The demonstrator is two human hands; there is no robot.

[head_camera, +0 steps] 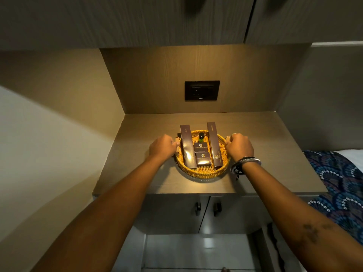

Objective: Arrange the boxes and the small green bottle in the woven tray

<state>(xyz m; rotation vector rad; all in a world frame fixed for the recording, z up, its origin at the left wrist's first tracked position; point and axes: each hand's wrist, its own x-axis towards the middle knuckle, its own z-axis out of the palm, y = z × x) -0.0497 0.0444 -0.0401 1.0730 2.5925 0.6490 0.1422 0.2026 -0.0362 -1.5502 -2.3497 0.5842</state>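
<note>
Both hands are curled shut on the side handles of the woven tray (203, 172) — the left hand (162, 147) on the handle at centre-left of the frame, the right hand (239, 146) on the one at centre-right. Gripping opposite sides like this probably keeps the tray level while it is squared up on the wooden counter (137, 173).

Inside the tray, two long boxes (188, 147) lie flat, one by each side wall, their long axes running from the near rim toward the top of the frame, far ends overhanging the rim. Between them sit two small boxes (203, 159) (one behind the other), and the green bottle (201, 136) stands upright at the back, cap up — the arranging looks essentially done.
</note>
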